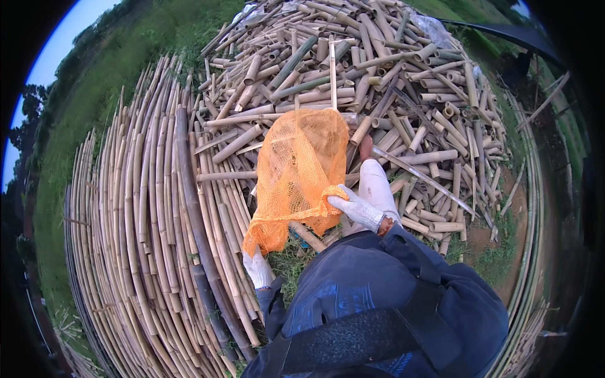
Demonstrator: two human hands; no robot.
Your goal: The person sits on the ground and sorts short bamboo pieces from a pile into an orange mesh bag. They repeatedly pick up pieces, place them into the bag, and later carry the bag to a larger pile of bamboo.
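Observation:
An orange mesh sack (295,165) is stretched between my two gloved hands, its body spreading away from me over the cut bamboo. My left hand (258,269), in a white knit glove, grips the sack's lower left corner; the bunched mesh covers its fingertips. On the right side of the sack's edge, my right hand (357,208), gloved the same way, is closed on the gathered mesh. Through the netting the shapes beneath show only faintly. Beyond the sack rises a large heap of short bamboo pieces (413,94).
Long bamboo poles (148,208) lie side by side along the left. One of my legs (377,186) stands at the heap's near edge. A pale split strip (428,179) slants across the pieces at right. More thin poles (532,264) run along the far right.

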